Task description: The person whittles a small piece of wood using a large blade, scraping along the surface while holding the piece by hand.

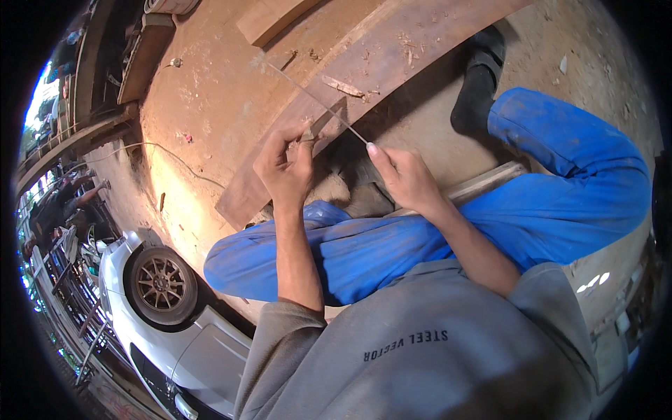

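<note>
My left hand (283, 168) pinches a small flat piece of wood (323, 121) that points up and to the right. My right hand (402, 178) grips one end of a long thin pale strip (308, 89) that runs up and left across the wood piece, over a long reddish plank (392, 56). Both hands hover above my knees, which are in blue trousers (560, 175). The strip touches or passes just by the wood piece; I cannot tell which.
The plank lies on a dusty earthen floor (203, 105) with a second short board (269, 17) beyond it. A pale batten (486, 183) lies under my right leg. A white car (161, 308) with a spoked wheel stands at the lower left. A thin cable (164, 150) trails over the floor.
</note>
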A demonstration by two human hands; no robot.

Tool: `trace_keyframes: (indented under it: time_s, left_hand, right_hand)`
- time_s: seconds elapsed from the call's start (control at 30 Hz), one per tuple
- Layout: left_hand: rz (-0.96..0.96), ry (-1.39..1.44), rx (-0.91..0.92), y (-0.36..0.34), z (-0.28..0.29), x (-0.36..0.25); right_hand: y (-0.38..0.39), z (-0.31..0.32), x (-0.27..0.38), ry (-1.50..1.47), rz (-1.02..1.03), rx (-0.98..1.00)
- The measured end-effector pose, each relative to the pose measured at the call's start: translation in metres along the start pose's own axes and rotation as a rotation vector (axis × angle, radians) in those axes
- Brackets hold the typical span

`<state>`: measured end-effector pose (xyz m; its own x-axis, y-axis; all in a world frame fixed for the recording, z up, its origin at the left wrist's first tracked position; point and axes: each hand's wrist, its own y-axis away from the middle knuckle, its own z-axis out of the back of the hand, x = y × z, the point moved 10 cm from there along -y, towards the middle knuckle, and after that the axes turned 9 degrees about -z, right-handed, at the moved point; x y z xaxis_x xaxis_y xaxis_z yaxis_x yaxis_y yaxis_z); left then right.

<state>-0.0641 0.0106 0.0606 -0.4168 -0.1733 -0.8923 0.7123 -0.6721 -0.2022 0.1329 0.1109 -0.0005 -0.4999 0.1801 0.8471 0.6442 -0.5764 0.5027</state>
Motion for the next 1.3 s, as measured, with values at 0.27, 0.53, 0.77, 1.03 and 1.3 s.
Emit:
trace_keyframes:
  time_s: [0.27, 0.53, 0.77, 1.03, 1.3]
  left_hand:
    - [-0.047, -0.063, -0.017, -0.003, 0.001, 0.002]
    - [-0.058, -0.052, -0.002, -0.012, -0.007, -0.008]
    - [-0.116, -0.084, -0.016, -0.011, -0.005, -0.007]
    - [-0.086, -0.049, -0.013, -0.011, -0.008, -0.009]
    - [-0.085, -0.069, -0.009, -0.013, -0.01, -0.008]
  right_hand:
    - [0.012, 0.015, 0.044, -0.011, 0.136, -0.058]
    - [-0.003, 0.012, -0.006, 0.161, -0.159, -0.045]
    - [0.001, 0.011, 0.014, 0.041, -0.03, -0.04]
    - [0.004, 0.01, 0.017, 0.035, -0.001, -0.038]
    - [0.002, 0.016, 0.032, -0.039, 0.013, 0.031]
